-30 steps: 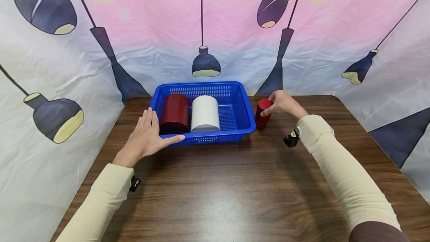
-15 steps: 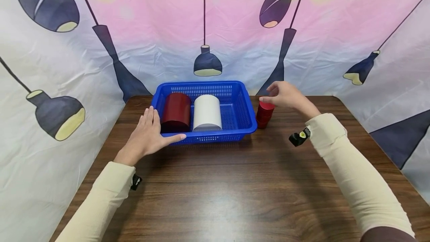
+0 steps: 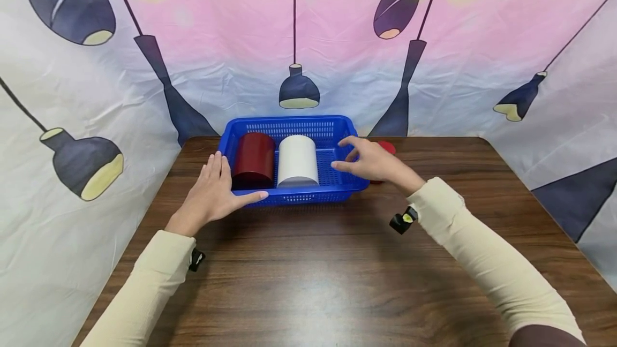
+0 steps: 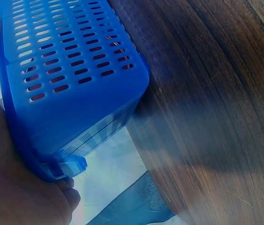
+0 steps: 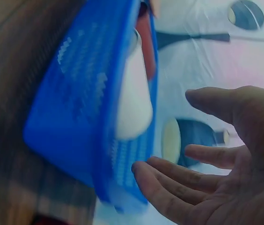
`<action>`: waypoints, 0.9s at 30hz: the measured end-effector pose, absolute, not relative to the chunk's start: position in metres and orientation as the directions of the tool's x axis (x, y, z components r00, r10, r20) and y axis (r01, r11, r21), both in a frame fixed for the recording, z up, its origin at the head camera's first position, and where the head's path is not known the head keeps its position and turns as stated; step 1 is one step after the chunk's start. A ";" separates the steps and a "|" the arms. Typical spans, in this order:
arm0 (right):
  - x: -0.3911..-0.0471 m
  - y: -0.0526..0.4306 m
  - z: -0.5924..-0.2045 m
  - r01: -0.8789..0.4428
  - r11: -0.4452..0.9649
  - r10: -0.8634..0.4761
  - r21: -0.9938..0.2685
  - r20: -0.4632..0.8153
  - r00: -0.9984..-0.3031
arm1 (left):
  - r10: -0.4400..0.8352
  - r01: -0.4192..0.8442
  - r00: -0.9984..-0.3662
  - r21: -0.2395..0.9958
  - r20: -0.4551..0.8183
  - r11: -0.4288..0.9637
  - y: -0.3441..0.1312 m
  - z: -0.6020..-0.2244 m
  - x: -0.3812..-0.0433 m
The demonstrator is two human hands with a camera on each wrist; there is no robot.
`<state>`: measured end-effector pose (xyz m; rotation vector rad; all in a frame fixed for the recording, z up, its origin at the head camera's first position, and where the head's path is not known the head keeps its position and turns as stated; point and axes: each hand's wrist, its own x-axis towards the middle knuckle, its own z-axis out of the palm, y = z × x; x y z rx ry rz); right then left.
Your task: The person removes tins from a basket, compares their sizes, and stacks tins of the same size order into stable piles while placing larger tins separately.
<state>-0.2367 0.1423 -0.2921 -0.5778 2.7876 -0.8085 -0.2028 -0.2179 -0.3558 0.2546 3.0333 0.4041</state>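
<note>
A blue plastic basket with slotted walls stands at the back of the table. In it lie a dark red cylinder and a white cylinder, side by side. My left hand rests on the basket's left front corner, fingers straight and thumb along the front rim. Over the basket's right end hovers my right hand, fingers apart and nothing between them; the right wrist view shows its palm empty too. Behind that hand, right of the basket, a red stack of round pieces is mostly hidden.
The brown wooden table carries the basket and the red stack. A fabric backdrop printed with lamps rises just behind the table and at both sides.
My right hand has let go of the red stack, lifted off it, and moved left over the basket. The stack stays on the table. My left hand keeps its place on the basket.
</note>
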 end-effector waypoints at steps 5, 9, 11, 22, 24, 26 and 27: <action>-0.238 0.115 -0.304 -0.315 0.771 -0.445 -0.553 -0.115 -0.888 | 0.168 0.148 -0.984 0.265 -0.052 0.953 -0.218 -0.355 -0.204; -0.244 0.092 -0.315 -0.250 0.768 -0.415 -0.590 -0.160 -0.896 | 0.162 0.141 -0.985 0.267 -0.055 0.953 -0.218 -0.356 -0.203; -0.247 0.082 -0.320 -0.200 0.763 -0.391 -0.615 -0.193 -0.900 | 0.162 0.142 -0.985 0.267 -0.052 0.953 -0.218 -0.356 -0.202; -0.260 0.053 -0.339 -0.047 0.700 -0.373 -0.713 -0.308 -0.875 | 0.168 0.151 -0.985 0.262 -0.044 0.953 -0.217 -0.355 -0.202; -0.262 0.051 -0.341 -0.034 0.682 -0.378 -0.731 -0.312 -0.872 | 0.168 0.150 -0.985 0.258 -0.050 0.955 -0.217 -0.355 -0.202; -0.263 0.049 -0.343 -0.027 0.667 -0.385 -0.745 -0.313 -0.868 | 0.167 0.147 -0.984 0.256 -0.057 0.955 -0.218 -0.355 -0.201; -0.264 0.049 -0.343 -0.025 0.661 -0.386 -0.750 -0.312 -0.868 | 0.166 0.146 -0.984 0.255 -0.060 0.956 -0.218 -0.354 -0.201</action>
